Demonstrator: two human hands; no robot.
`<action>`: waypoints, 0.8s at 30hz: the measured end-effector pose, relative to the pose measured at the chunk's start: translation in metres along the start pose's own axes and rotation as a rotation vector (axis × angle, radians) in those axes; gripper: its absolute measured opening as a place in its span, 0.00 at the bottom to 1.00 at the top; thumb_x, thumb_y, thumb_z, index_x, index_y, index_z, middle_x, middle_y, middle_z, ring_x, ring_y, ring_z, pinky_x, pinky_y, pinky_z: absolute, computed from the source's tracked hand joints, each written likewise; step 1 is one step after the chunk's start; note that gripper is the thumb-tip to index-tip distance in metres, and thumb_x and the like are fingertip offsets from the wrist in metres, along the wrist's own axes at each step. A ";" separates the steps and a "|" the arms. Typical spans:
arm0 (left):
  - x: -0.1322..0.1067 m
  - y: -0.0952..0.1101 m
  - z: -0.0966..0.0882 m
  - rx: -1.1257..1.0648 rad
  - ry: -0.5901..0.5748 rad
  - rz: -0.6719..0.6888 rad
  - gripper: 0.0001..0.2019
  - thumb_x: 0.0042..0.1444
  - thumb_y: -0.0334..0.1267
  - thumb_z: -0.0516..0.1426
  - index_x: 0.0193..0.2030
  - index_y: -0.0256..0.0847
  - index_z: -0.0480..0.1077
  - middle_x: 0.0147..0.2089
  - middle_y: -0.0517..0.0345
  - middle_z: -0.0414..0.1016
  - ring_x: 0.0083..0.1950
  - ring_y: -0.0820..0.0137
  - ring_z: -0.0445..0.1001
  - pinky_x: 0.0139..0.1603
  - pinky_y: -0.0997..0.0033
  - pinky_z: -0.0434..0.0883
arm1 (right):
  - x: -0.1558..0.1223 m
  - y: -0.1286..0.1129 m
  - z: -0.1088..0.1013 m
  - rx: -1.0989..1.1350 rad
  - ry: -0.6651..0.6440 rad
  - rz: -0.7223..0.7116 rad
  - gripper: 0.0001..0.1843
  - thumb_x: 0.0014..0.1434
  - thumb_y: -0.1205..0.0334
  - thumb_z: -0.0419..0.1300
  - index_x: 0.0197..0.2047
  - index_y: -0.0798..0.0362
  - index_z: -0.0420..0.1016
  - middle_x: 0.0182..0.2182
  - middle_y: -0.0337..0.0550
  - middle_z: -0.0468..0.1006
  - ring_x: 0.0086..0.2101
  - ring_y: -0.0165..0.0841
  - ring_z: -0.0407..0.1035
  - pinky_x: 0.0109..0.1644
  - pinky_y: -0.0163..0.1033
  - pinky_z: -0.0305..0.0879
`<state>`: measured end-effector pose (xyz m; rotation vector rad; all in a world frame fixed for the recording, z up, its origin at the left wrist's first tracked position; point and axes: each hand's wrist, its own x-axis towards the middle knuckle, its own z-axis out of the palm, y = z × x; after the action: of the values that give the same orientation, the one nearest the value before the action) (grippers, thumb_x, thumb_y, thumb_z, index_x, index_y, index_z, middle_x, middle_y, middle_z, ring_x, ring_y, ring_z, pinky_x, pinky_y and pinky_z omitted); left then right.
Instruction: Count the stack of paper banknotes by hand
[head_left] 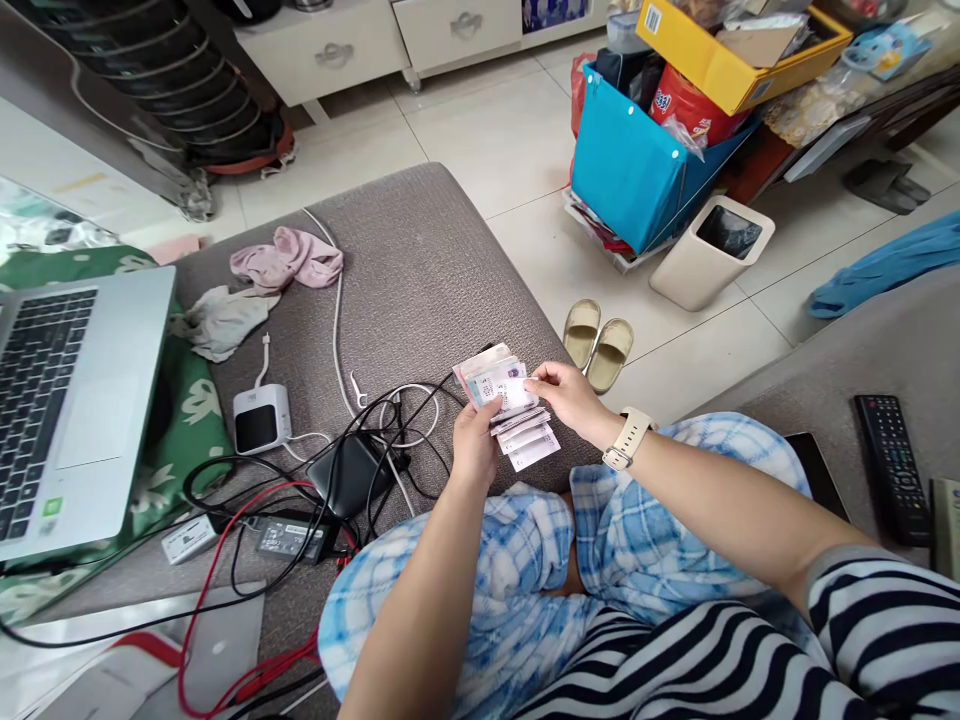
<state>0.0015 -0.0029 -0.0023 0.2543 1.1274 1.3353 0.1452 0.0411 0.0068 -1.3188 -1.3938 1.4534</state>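
A fanned stack of paper banknotes [491,372] is held over the edge of the grey sofa seat, in front of my knees. My left hand [477,440] grips the stack from below, its thumb pressed on top. With thumb and finger, my right hand [564,395] pinches the right edge of one pale note. Several notes [534,448] hang folded down below the left thumb, their ends spread. The undersides of the notes and most left fingers are hidden. A pale watch [628,438] is on my right wrist.
Left of my hands, tangled black cables [375,440] lie around a dark box [349,475]. Farther left are a white device [262,418] and a laptop [67,400]. Socks [289,258] lie behind. Slippers [598,343], a bin [712,252] and a blue box [637,160] stand on the floor.
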 end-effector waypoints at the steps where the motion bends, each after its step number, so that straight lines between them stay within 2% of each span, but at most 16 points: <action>1: 0.000 0.000 0.000 -0.002 0.002 0.001 0.15 0.42 0.33 0.65 0.40 0.36 0.75 0.38 0.50 0.81 0.41 0.59 0.78 0.47 0.58 0.71 | 0.000 0.000 0.000 0.007 0.001 -0.003 0.11 0.53 0.55 0.60 0.27 0.52 0.68 0.23 0.34 0.66 0.25 0.29 0.59 0.31 0.35 0.55; 7: 0.000 0.000 0.000 -0.012 -0.013 -0.007 0.15 0.43 0.34 0.65 0.41 0.36 0.75 0.39 0.49 0.80 0.42 0.58 0.78 0.48 0.58 0.71 | 0.000 -0.001 0.000 0.036 -0.006 -0.024 0.10 0.53 0.55 0.60 0.27 0.52 0.68 0.23 0.34 0.67 0.26 0.30 0.60 0.31 0.35 0.56; 12: 0.002 -0.002 -0.002 -0.031 -0.027 0.000 0.14 0.49 0.38 0.62 0.42 0.34 0.75 0.42 0.49 0.80 0.44 0.60 0.78 0.49 0.60 0.71 | 0.000 -0.003 0.000 0.018 -0.003 -0.017 0.11 0.54 0.55 0.60 0.26 0.52 0.67 0.23 0.34 0.67 0.26 0.30 0.60 0.32 0.35 0.56; 17: 0.003 -0.002 -0.002 -0.047 0.012 -0.044 0.16 0.51 0.42 0.60 0.43 0.34 0.75 0.42 0.48 0.80 0.44 0.58 0.78 0.47 0.59 0.72 | -0.001 -0.007 0.000 0.019 -0.031 -0.019 0.11 0.54 0.56 0.60 0.25 0.52 0.66 0.22 0.34 0.65 0.26 0.30 0.60 0.32 0.35 0.55; 24: 0.006 -0.006 -0.006 -0.052 -0.011 -0.025 0.15 0.51 0.40 0.60 0.44 0.34 0.74 0.42 0.49 0.80 0.43 0.61 0.78 0.48 0.61 0.72 | -0.002 -0.007 0.001 0.040 -0.037 -0.019 0.13 0.54 0.57 0.59 0.23 0.52 0.64 0.21 0.33 0.64 0.25 0.29 0.58 0.31 0.35 0.52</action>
<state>-0.0004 -0.0019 -0.0124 0.2079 1.0819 1.3376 0.1435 0.0398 0.0139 -1.2561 -1.3902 1.4929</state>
